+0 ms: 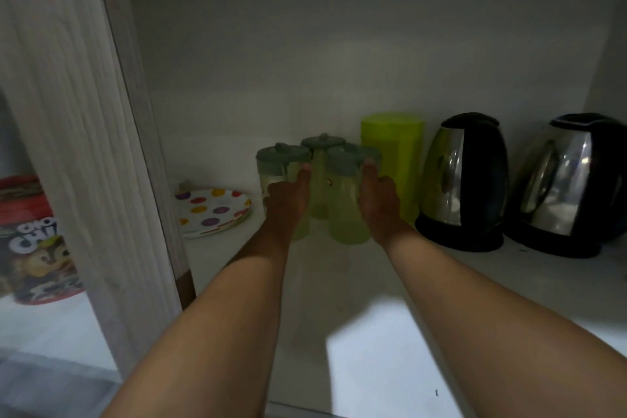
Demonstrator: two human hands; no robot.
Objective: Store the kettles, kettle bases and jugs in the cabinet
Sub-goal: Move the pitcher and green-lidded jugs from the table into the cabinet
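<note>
Deep inside the dim cabinet, my left hand (286, 200) grips a pale green jug with a grey-green lid (282, 153). My right hand (380, 200) grips a second jug of the same kind (346, 214) beside it. Both jugs stand on the white shelf (339, 282). A third matching jug (322, 142) stands just behind and between them. To the right, two steel-and-black kettles (466, 180) (570, 180) sit on their black bases (461, 241).
A tall lime-green container (393, 146) stands between the jugs and the kettles. A polka-dot plate (212, 210) lies at the left back. The cabinet's wooden side panel (84, 146) rises at left, with a cereal tin (37, 241) beyond it.
</note>
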